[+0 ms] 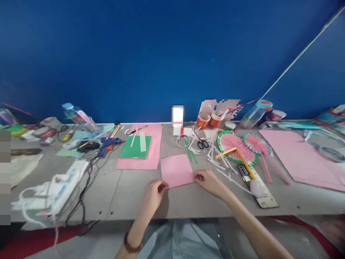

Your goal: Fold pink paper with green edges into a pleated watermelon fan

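Blue wall (140, 61) behind; grey table (129, 199) in front of it, joint line running to the left of the work. Small pink sheet (177, 171) on the table, directly between the two hands, most of it extending beyond them toward the wall. Left hand (155, 194): thumb and fingertips pinching the near left corner. Right hand (207, 180): fingertips pinching the right edge close to the near right corner. Middle of sheet uncovered.

Surroundings: green sheet (132, 153) on larger pink paper (136, 164), left of the small sheet and beyond the left hand. Black-handled scissors (202, 144) and white strips (219, 166) beyond the right hand. Green-edged pink fan (228, 140) farther right.
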{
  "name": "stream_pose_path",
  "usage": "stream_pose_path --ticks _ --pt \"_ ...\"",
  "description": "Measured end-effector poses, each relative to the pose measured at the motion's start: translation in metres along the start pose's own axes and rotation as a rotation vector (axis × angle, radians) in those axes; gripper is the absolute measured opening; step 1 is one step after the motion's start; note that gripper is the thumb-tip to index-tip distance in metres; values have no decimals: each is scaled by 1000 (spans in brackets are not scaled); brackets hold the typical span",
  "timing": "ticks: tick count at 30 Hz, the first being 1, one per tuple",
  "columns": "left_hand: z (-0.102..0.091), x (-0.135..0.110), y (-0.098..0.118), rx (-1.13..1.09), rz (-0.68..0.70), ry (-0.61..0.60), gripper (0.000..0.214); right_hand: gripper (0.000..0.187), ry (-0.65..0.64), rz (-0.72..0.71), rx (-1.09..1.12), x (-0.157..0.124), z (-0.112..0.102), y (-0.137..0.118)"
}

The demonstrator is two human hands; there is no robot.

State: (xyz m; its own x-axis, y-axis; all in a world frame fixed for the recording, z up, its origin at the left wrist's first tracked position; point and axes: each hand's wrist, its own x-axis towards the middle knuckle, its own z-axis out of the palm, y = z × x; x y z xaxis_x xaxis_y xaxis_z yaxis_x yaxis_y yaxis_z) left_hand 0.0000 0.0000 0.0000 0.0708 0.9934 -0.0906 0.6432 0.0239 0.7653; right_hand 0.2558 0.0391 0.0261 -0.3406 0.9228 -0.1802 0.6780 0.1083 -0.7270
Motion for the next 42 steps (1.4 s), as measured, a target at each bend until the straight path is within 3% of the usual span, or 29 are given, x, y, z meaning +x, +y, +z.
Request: stream_pose_path --ticks 26,42 --pt "1 2 7 25 -22 28 5 11 29 -5 -97 5 11 4" --pt "-3 6 11 116 -54 -49 13 12 58 -28 -99 3 14 6"
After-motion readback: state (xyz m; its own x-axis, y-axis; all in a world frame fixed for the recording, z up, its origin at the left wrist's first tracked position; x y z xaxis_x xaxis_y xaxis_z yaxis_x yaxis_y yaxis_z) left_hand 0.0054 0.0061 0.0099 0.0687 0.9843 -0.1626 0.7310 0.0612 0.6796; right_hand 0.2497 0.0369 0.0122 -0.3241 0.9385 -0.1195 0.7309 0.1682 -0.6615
